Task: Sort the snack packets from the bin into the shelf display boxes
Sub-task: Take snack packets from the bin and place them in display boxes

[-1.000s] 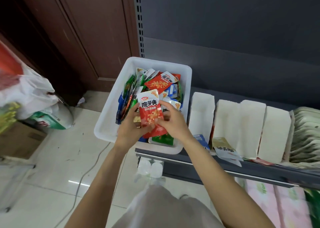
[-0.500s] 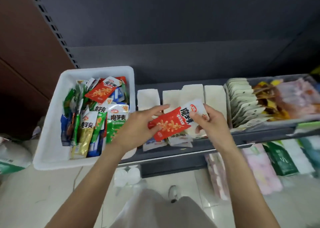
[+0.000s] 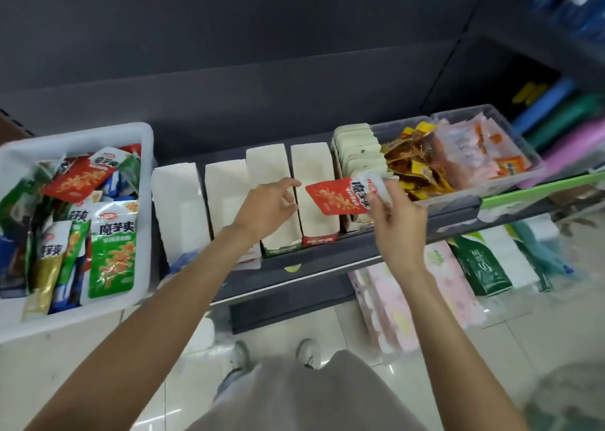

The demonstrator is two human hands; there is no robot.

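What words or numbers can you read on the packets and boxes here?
"魔芋爽": green packet in the white bin.
"魔芋爽": red packet the right hand holds, partly covered.
"芋爽": gold packet, cut off.
Small print, box labels, lower-shelf packs: too blurred.

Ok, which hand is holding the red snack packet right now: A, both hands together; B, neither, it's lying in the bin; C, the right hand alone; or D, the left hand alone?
C: the right hand pinches the white end of the red snack packet above the white display boxes, while the left hand hovers open beside it without touching it.
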